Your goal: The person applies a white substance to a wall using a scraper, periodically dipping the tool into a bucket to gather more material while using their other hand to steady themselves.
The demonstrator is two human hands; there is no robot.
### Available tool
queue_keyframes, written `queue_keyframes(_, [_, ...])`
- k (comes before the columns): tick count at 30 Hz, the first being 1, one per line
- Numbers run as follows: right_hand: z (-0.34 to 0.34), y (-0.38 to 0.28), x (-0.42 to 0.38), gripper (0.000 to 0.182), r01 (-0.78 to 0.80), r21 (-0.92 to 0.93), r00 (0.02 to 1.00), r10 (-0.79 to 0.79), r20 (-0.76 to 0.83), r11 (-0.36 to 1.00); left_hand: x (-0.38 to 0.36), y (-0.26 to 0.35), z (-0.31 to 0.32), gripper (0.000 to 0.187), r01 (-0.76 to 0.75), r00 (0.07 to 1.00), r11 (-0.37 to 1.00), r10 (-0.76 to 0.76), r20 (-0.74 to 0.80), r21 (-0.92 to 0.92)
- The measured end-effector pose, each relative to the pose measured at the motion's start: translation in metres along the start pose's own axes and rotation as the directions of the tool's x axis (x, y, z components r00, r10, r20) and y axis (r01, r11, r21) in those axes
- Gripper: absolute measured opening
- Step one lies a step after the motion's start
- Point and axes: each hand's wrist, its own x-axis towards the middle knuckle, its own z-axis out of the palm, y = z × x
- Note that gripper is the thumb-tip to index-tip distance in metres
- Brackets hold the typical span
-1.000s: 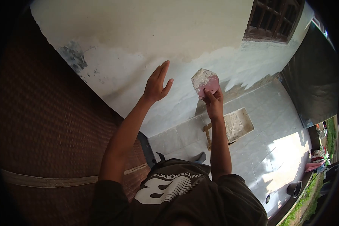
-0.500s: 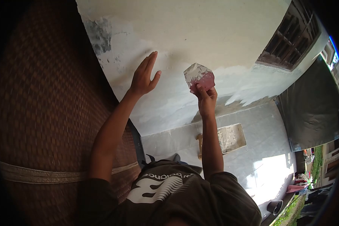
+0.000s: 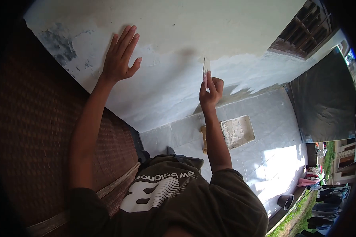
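My left hand [image 3: 119,63] lies against the wall [image 3: 162,85], fingers stretched out and thumb apart. It is beside a patch of flaking grey paint [image 3: 59,43]. In my right hand [image 3: 211,94] is a flat putty scraper [image 3: 205,71], pinkish-red at the grip and coated with whitish putty toward its tip. The scraper is turned edge-on to me and points up at the wall, near the border between the white smears and the cream paint.
On the tiled floor [image 3: 178,138], a tray of white putty [image 3: 238,132] sits by my right forearm, next to a yellowish wooden piece [image 3: 204,139]. A woven brown panel [image 3: 47,150] runs along the left. A barred window [image 3: 300,29] is upper right; a dark bucket [image 3: 285,202] stands lower right.
My left hand has moved up and left onto the wall. My right hand has turned the scraper from face-on to edge-on. The view has shifted slightly.
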Motion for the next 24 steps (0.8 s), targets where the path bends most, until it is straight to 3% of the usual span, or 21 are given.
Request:
queue_keyframes(5, [0.037,0.022,-0.003,0.052,0.13,-0.039,0.991,-0.128,0.041,0.991,-0.013,-0.021,0.007,0.068,-0.111,0.992,0.973,0.095,0.088,0.201])
queue_keyframes(15, [0.058,0.034,-0.02,0.054,0.124,-0.025,0.99,-0.122,0.076,0.992,-0.017,-0.023,0.006,0.066,-0.141,0.987,0.957,0.117,0.11,0.253])
queue_keyframes(21, [0.043,0.024,-0.029,0.051,0.084,0.006,0.995,-0.084,0.043,0.996,-0.009,-0.014,0.005,0.063,-0.075,0.995,0.976,0.058,0.084,0.206])
queue_keyframes(24, [0.034,0.023,-0.03,0.052,0.048,-0.008,0.997,-0.047,0.059,0.999,-0.001,0.005,0.018,0.066,-0.11,0.985,0.988,0.093,0.146,0.11])
